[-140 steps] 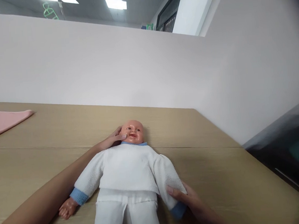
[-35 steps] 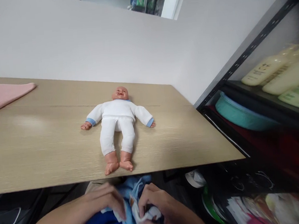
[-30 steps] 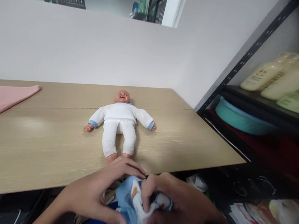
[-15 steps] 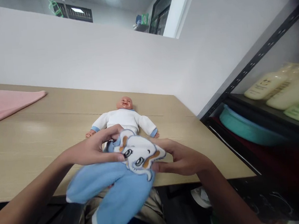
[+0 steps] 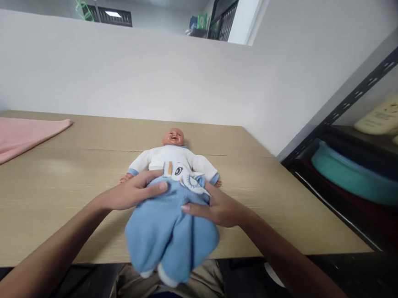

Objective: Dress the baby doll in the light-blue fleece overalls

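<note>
A baby doll [image 5: 174, 156] in a white suit with blue cuffs lies face up on the wooden table [image 5: 50, 188], head toward the wall. Over its lower body I hold a light blue baby garment [image 5: 169, 231] with a cartoon patch near its top. My left hand [image 5: 133, 195] grips the garment's upper left edge. On the right side my right hand [image 5: 215, 207] pinches the same garment. The doll's legs are hidden under the cloth, and the garment's lower end hangs past the table's front edge.
A pink cloth [image 5: 8, 138] lies at the table's far left. A dark metal shelf [image 5: 353, 95] stands to the right, holding a teal basin [image 5: 353, 178] and pale bottles [image 5: 382, 116]. A white wall runs behind the table.
Both hands brought the blue garment up from my lap, unfolded it, and moved it forward over the doll's legs and belly.
</note>
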Demonstrator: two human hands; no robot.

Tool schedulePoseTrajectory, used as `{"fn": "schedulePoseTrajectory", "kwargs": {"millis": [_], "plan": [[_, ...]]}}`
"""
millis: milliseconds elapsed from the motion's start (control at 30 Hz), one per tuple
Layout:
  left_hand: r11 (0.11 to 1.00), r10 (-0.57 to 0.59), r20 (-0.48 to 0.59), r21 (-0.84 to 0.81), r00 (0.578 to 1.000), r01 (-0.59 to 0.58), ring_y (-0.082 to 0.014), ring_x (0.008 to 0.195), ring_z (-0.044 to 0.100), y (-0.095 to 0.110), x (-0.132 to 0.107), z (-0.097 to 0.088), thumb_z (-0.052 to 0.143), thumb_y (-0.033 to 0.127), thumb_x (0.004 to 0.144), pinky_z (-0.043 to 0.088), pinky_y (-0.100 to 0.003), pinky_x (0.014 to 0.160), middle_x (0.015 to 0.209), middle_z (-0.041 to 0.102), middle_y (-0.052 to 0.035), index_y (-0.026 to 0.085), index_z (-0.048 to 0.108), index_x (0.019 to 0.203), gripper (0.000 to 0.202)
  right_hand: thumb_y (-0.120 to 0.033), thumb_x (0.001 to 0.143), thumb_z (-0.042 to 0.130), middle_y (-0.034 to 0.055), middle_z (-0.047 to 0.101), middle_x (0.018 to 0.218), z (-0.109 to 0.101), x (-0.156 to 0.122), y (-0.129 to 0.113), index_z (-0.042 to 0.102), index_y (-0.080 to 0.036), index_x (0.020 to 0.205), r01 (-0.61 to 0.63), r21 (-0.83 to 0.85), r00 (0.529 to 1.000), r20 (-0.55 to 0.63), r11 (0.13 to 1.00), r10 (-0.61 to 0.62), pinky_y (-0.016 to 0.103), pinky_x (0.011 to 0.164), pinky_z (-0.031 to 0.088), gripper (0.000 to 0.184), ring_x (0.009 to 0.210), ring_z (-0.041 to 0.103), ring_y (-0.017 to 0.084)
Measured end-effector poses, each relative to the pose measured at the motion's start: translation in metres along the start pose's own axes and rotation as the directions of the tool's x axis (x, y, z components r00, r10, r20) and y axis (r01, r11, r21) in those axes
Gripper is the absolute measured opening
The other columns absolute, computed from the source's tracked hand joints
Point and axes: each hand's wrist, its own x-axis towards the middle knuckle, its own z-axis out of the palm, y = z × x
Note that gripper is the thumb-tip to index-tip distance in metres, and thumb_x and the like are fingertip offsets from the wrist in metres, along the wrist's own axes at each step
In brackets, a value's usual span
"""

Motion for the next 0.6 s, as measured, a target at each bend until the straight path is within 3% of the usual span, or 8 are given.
{"fn": "schedulePoseTrajectory", "kwargs": {"millis": [67, 100, 167, 267, 333, 400, 500, 600], "plan": [[0.999, -0.043, 0.179, -0.002, 0.983, 0.044, -0.0213, 0.08, 0.066, -0.004, -0.004, -0.008, 0.081, 0.075, 0.092, 0.055, -0.026, 0.068, 0.084, 0.072, -0.0011, 0.019, 0.077, 0.091, 0.056, -0.061, 0.092, 0.085, 0.009, 0.078, 0.148, -0.006, 0.006, 0.007, 0.078, -0.026, 0.139, -0.072, 0.123, 0.996, -0.042, 0.99, 0.078, 0.059, 0.137, 0.041, 0.059, 0.154, 0.06, 0.041], [0.999, -0.039, 0.257, -0.011, 0.966, 0.043, -0.0191, 0.073, 0.063, -0.006, -0.005, -0.011, 0.087, 0.07, 0.088, 0.051, -0.024, 0.063, 0.078, 0.068, 0.0003, 0.019, 0.075, 0.085, 0.053, -0.063, 0.093, 0.083, 0.0088, 0.079, 0.147, -0.01, 0.009, 0.009, 0.08, -0.026, 0.136, -0.116, 0.15, 0.992, -0.034, 0.982, 0.123, 0.06, 0.137, 0.04, 0.057, 0.153, 0.062, 0.041], [0.998, 0.014, 0.321, -0.067, 0.947, 0.008, -0.0188, 0.074, 0.064, -0.009, -0.006, -0.014, 0.091, 0.062, 0.087, 0.053, -0.024, 0.066, 0.079, 0.069, -0.0002, 0.018, 0.077, 0.085, 0.046, -0.067, 0.094, 0.082, 0.0084, 0.08, 0.145, -0.017, 0.013, 0.01, 0.08, -0.026, 0.135, -0.208, 0.154, 0.976, 0.096, 0.966, 0.195, 0.059, 0.134, 0.045, 0.058, 0.147, 0.067, 0.04], [0.979, 0.117, 0.242, -0.191, 0.963, -0.07, -0.0214, 0.086, 0.07, -0.015, -0.003, -0.008, 0.08, 0.066, 0.1, 0.061, -0.029, 0.082, 0.093, 0.077, -0.005, 0.018, 0.082, 0.096, 0.047, -0.068, 0.084, 0.094, 0.0101, 0.078, 0.149, -0.023, 0.017, 0.005, 0.072, -0.025, 0.151, -0.225, 0.068, 0.926, 0.325, 0.972, 0.191, 0.052, 0.124, 0.056, 0.082, 0.141, 0.071, 0.039], [0.967, 0.121, 0.152, -0.243, 0.981, -0.081, -0.0214, 0.087, 0.07, -0.019, -0.002, 0.0, 0.072, 0.073, 0.103, 0.062, -0.031, 0.086, 0.095, 0.077, -0.0059, 0.019, 0.082, 0.098, 0.056, -0.064, 0.076, 0.101, 0.0116, 0.077, 0.15, -0.023, 0.018, 0.003, 0.069, -0.024, 0.155, -0.178, 0.041, 0.918, 0.366, 0.983, 0.151, 0.051, 0.122, 0.058, 0.095, 0.142, 0.071, 0.039], [0.957, 0.071, 0.113, -0.288, 0.991, -0.035, -0.0221, 0.09, 0.07, -0.024, -0.002, 0.008, 0.072, 0.079, 0.1, 0.063, -0.033, 0.088, 0.097, 0.078, -0.0061, 0.019, 0.082, 0.104, 0.061, -0.064, 0.075, 0.102, 0.0112, 0.079, 0.145, -0.021, 0.018, 0.004, 0.07, -0.023, 0.152, -0.137, 0.105, 0.93, 0.357, 0.985, 0.092, 0.052, 0.123, 0.057, 0.092, 0.142, 0.071, 0.038], [0.928, 0.006, 0.188, -0.367, 0.982, 0.065, -0.0216, 0.087, 0.07, -0.03, -0.006, 0.017, 0.076, 0.086, 0.092, 0.062, -0.031, 0.081, 0.097, 0.079, -0.0061, 0.018, 0.082, 0.109, 0.069, -0.066, 0.079, 0.1, 0.0099, 0.082, 0.134, -0.016, 0.017, 0.014, 0.074, -0.022, 0.142, -0.098, 0.323, 0.95, 0.312, 0.941, -0.008, 0.048, 0.126, 0.055, 0.081, 0.137, 0.074, 0.034], [0.866, 0.04, 0.311, -0.485, 0.95, 0.123, -0.0242, 0.082, 0.073, -0.034, -0.009, 0.021, 0.086, 0.093, 0.073, 0.062, -0.032, 0.074, 0.095, 0.08, -0.0088, 0.018, 0.084, 0.11, 0.085, -0.073, 0.077, 0.099, 0.0101, 0.083, 0.127, -0.009, 0.016, 0.026, 0.076, -0.02, 0.137, -0.114, 0.463, 0.966, 0.257, 0.879, -0.01, 0.044, 0.125, 0.056, 0.083, 0.13, 0.077, 0.032]]}}
